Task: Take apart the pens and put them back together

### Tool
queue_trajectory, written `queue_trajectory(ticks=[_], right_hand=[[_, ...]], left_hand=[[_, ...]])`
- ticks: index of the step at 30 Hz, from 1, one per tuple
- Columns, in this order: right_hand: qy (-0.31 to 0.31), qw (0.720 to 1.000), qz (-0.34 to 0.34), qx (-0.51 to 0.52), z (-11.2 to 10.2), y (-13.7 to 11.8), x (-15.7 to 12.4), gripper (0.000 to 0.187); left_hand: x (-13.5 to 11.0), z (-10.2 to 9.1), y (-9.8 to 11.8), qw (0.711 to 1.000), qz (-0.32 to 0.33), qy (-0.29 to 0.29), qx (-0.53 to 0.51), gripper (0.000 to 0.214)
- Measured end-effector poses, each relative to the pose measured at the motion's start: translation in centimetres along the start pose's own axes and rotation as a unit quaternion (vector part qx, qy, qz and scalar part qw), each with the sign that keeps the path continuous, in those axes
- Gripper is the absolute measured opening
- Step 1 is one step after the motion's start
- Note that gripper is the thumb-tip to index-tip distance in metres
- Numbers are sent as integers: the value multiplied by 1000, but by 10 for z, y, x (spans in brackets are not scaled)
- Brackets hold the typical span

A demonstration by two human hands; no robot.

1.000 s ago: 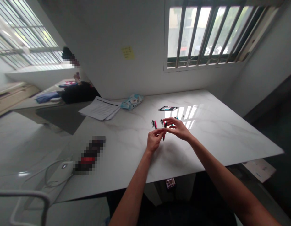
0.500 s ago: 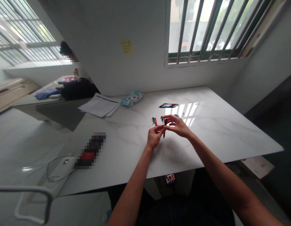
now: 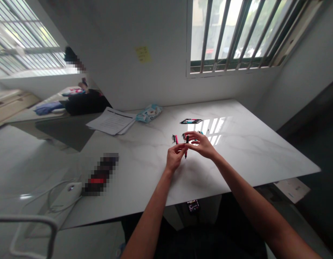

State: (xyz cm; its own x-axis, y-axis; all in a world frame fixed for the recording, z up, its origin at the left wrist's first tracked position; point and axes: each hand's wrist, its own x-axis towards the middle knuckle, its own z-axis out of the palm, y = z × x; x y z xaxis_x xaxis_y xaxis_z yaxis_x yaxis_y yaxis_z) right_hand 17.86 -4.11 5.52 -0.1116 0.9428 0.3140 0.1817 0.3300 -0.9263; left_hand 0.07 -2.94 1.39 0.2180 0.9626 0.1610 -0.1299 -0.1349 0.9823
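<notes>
A red and black pen (image 3: 186, 154) stands roughly upright between my hands, over the table. My left hand (image 3: 174, 158) pinches its lower red part, fingers closed. My right hand (image 3: 204, 145) has thumb and fingertips closed at the black upper part. Just beyond my left hand lie a black pen part (image 3: 174, 137) and a red barrel (image 3: 176, 139). Another small dark part (image 3: 183, 136) shows behind the right fingers, and a teal piece (image 3: 201, 133) is partly hidden by that hand. Farther back, several pens (image 3: 191, 121) lie side by side.
The marbled white table (image 3: 145, 180) holds printed papers (image 3: 112, 121) and a blue wipes packet (image 3: 149, 113) at the back left. A blurred dark object (image 3: 101, 174) and a white device with a cable (image 3: 66, 196) are at left. Another person (image 3: 82, 84) is at the far left.
The view has shifted slightly, moving the scene a little to the left. Both hands keep their hold on the pen, with almost no change in pose.
</notes>
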Motion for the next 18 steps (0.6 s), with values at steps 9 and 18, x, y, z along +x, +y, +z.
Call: queue_trajectory(ticks=[9,18], right_hand=[[0,1000,1,13,4,-1,0,47],[3,999,8,31,5,-2,0,45]], left_hand=[[1,-1,-5,1000,6,-6,-7,36],[3,-3,-9,1000,8,-4,-15,37]])
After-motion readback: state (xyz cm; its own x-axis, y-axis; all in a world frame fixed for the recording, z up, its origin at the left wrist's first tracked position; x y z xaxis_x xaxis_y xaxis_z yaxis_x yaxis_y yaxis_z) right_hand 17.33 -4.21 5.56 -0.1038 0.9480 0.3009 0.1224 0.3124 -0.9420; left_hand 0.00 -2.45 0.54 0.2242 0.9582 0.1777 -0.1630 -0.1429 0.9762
